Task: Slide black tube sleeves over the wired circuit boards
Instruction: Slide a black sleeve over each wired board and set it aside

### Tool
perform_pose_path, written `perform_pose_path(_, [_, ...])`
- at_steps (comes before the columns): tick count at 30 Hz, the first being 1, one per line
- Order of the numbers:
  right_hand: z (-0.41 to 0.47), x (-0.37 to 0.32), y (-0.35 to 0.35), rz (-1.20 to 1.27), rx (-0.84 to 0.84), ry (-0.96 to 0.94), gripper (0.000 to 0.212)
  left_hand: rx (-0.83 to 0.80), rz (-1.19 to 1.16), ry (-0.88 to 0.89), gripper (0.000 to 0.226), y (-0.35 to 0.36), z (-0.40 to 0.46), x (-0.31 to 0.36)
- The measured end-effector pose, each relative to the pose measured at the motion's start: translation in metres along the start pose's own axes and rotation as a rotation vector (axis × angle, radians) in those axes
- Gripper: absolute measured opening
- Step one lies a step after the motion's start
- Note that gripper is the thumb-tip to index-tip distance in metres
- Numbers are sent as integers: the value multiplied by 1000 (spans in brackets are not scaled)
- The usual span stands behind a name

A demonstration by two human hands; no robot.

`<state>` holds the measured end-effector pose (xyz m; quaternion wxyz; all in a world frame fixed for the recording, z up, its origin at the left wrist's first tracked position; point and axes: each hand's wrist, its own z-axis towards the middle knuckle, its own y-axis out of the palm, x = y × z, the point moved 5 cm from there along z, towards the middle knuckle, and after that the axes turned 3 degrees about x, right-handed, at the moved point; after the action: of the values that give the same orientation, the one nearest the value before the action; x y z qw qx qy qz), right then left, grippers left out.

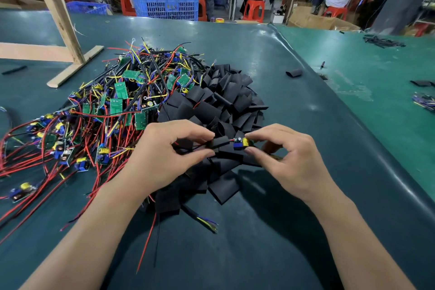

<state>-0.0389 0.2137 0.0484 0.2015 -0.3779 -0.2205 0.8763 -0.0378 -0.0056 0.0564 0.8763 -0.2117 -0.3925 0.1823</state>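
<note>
two hands work a black tube sleeve (pixel 217 142) and a wired circuit board (pixel 242 143) over the sleeve pile.

the left hand (pixel 164 155) pinches the sleeve between thumb and fingers, and the right hand (pixel 289 158) pinches the board, its yellow and blue parts showing just beside the sleeve's mouth. red and black wires run into the sleeve. both are held above the heap of black sleeves (pixel 219 101) on the dark green table (pixel 282 231), with the tangle of wired boards (pixel 106 110) to the left. a blue crate (pixel 164 4) stands beyond the table.
</note>
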Motion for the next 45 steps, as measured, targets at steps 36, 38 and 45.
perform_pose_path(36, [1,-12,10,-20,74,-55,18,-86,209,134,54,16,5,19])
perform_pose_path(38, [1,-13,11,-16,69,-55,18,-77,132,108,54,15,5,17])
perform_pose_path(45, [0,-14,15,116,26,3,18,-63,135,107,45,15,3,11])
